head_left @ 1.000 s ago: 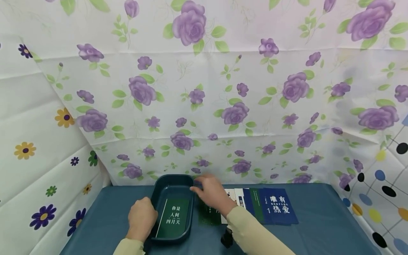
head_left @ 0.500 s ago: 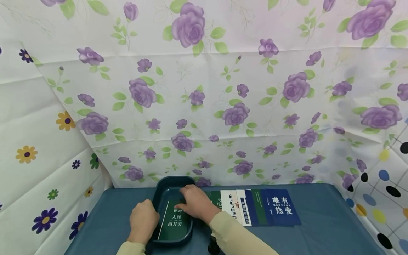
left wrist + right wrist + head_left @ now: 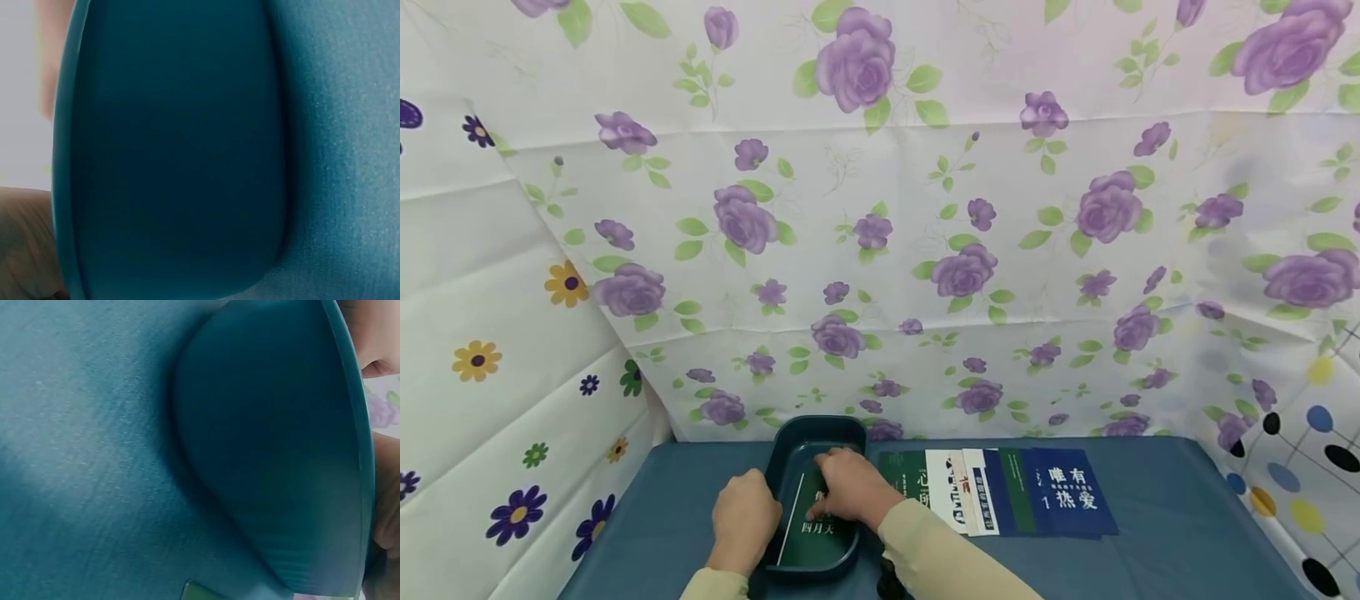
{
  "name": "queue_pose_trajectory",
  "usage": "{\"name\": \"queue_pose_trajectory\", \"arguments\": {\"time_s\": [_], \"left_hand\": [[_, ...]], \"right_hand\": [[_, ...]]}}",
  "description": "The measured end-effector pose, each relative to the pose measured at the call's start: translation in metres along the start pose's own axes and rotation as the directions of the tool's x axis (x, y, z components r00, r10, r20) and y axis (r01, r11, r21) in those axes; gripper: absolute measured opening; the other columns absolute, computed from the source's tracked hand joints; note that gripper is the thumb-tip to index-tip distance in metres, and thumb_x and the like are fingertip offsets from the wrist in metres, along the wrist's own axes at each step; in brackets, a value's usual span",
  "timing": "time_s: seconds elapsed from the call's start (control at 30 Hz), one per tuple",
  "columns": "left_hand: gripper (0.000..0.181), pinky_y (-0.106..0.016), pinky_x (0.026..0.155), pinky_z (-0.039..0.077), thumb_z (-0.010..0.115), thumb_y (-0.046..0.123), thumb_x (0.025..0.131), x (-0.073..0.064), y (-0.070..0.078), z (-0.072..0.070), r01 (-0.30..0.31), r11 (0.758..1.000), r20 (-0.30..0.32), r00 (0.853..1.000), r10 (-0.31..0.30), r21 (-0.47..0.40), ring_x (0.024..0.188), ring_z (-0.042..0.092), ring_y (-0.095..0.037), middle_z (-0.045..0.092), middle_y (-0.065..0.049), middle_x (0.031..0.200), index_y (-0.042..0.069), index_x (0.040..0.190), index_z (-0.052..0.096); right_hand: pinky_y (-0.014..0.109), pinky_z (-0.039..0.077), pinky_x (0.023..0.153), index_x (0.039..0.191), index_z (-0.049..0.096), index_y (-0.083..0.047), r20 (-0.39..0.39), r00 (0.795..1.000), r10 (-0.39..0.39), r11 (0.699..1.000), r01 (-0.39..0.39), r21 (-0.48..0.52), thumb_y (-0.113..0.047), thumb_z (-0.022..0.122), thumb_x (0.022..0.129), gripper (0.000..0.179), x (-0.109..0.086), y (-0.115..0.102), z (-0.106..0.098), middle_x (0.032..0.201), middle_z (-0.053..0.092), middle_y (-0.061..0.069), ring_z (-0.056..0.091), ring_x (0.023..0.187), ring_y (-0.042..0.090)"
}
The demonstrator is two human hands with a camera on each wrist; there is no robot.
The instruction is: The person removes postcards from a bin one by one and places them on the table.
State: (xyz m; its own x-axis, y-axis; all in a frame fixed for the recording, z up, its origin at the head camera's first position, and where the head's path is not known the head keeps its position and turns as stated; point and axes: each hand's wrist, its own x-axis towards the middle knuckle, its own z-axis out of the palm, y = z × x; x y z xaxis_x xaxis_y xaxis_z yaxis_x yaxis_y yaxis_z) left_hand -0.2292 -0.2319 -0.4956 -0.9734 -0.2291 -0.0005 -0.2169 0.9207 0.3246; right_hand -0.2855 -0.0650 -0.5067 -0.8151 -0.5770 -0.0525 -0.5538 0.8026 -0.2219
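A dark teal tray (image 3: 818,429) with rounded corners stands on the table, with a green book (image 3: 805,546) with white Chinese characters lying inside it. My left hand (image 3: 745,517) grips the tray's left rim. Reaching over the right rim, my right hand (image 3: 853,487) is above the book, thumb and forefinger spread apart over its cover and upper edge. It hides the book's upper right part. Both wrist views show the tray's outer wall (image 3: 175,150) close up, with parts of the hands beyond the rim.
Right of the tray, several overlapping books lie in a row, ending in a blue book (image 3: 1067,492) with white characters. A blue-green cloth (image 3: 1157,517) covers the table. Behind it hangs a white sheet (image 3: 910,367) with purple flowers. A small black object (image 3: 891,581) shows under the right sleeve.
My right hand has moved left from beside the tray's right rim to over the green book inside. My left hand keeps its grip on the tray. The view has shifted slightly.
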Motion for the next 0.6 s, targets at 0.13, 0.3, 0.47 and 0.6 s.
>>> {"name": "queue_pose_trajectory", "arguments": {"time_s": [0.13, 0.3, 0.47, 0.6], "left_hand": [[0.008, -0.040, 0.042, 0.042, 0.065, 0.009, 0.076, 0.000, 0.001, 0.000, 0.000, 1.000, 0.006, 1.000, 0.000, -0.002, 0.052, 0.058, -0.026, 0.057, -0.010, 0.061, 0.002, 0.076, 0.061], [0.008, -0.040, 0.042, 0.043, 0.065, 0.010, 0.077, 0.000, -0.001, 0.000, 0.009, 1.000, 0.018, 1.000, -0.009, 0.000, 0.052, 0.058, -0.027, 0.058, -0.011, 0.061, 0.002, 0.076, 0.061], [0.008, -0.040, 0.043, 0.043, 0.065, 0.009, 0.076, 0.000, -0.001, 0.000, 0.009, 1.000, 0.001, 1.000, -0.009, 0.003, 0.053, 0.059, -0.027, 0.058, -0.012, 0.062, 0.002, 0.075, 0.061], [0.009, -0.041, 0.043, 0.043, 0.066, 0.009, 0.075, 0.001, -0.001, -0.001, 0.014, 1.000, -0.013, 1.000, -0.014, 0.008, 0.055, 0.061, -0.028, 0.061, -0.014, 0.065, 0.002, 0.076, 0.062]], "right_hand": [[0.033, 0.051, 0.084, 0.125, 0.054, -0.017, 0.027, 0.999, 0.033, 0.996, -0.031, -0.081, -0.074, 0.065, 0.062, 0.085, 0.002, -0.002, 0.002, 0.118, 0.061, 0.002, 0.060, 0.104, 0.017], [0.029, 0.052, 0.072, 0.114, 0.057, -0.016, 0.025, 0.998, 0.049, 0.980, -0.043, -0.195, -0.081, 0.060, 0.057, 0.087, 0.003, -0.005, 0.009, 0.098, 0.064, -0.001, 0.063, 0.083, 0.013], [0.027, 0.050, 0.059, 0.095, 0.060, -0.020, -0.002, 0.998, 0.058, 0.959, -0.056, -0.280, -0.081, 0.060, 0.057, 0.072, 0.002, -0.007, 0.013, 0.076, 0.060, -0.005, 0.058, 0.065, 0.011], [0.027, 0.047, 0.053, 0.076, 0.057, -0.023, -0.010, 0.998, 0.065, 0.957, -0.065, -0.282, -0.079, 0.062, 0.059, 0.059, 0.001, -0.009, 0.012, 0.063, 0.054, -0.007, 0.053, 0.054, 0.010]]}}
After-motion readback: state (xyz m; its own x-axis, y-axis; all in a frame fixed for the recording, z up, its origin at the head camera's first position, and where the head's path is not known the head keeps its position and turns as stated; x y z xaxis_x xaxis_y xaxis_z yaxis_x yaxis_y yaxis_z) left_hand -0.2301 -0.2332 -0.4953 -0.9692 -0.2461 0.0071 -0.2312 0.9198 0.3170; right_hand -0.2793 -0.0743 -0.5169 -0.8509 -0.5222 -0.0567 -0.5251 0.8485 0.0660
